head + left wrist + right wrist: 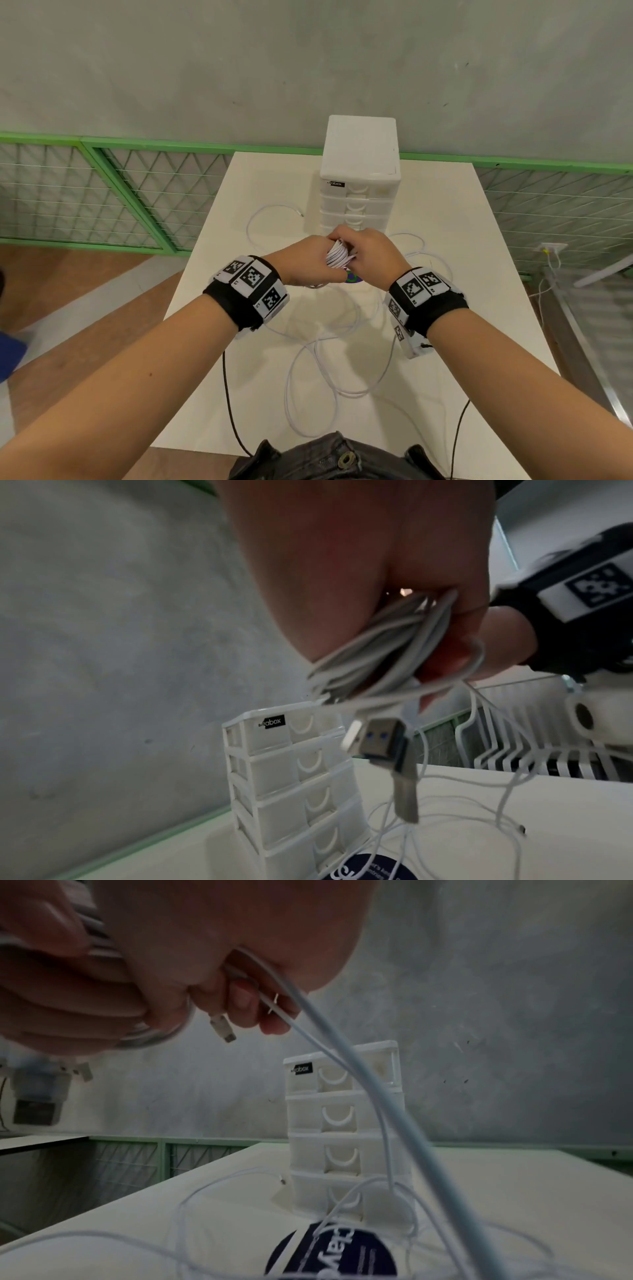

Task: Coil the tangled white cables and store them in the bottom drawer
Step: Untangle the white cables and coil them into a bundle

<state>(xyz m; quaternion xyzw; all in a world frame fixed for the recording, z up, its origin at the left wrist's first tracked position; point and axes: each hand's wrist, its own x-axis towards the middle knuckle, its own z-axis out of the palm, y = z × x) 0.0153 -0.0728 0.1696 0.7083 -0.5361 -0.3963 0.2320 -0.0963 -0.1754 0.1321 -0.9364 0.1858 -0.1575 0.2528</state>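
Observation:
My left hand (308, 260) grips a tight coil of white cable (337, 257) just above the white table (462, 274), in front of the white drawer unit (358, 192). My right hand (370, 253) meets it and pinches a cable strand (308, 1010) that runs down to the table. In the left wrist view the coil (377, 653) sits in my curled fingers and a USB plug (377, 739) dangles below. More white cable (329, 377) lies in loose loops near me. The bottom drawer (342, 1196) is closed; my hands hide it in the head view.
Another white cable loop (260, 219) lies left of the drawer unit. A round dark blue sticker (352, 277) is on the table under my hands. Black cords (227, 394) hang off the near table edge. A green mesh fence (102, 192) runs behind the table.

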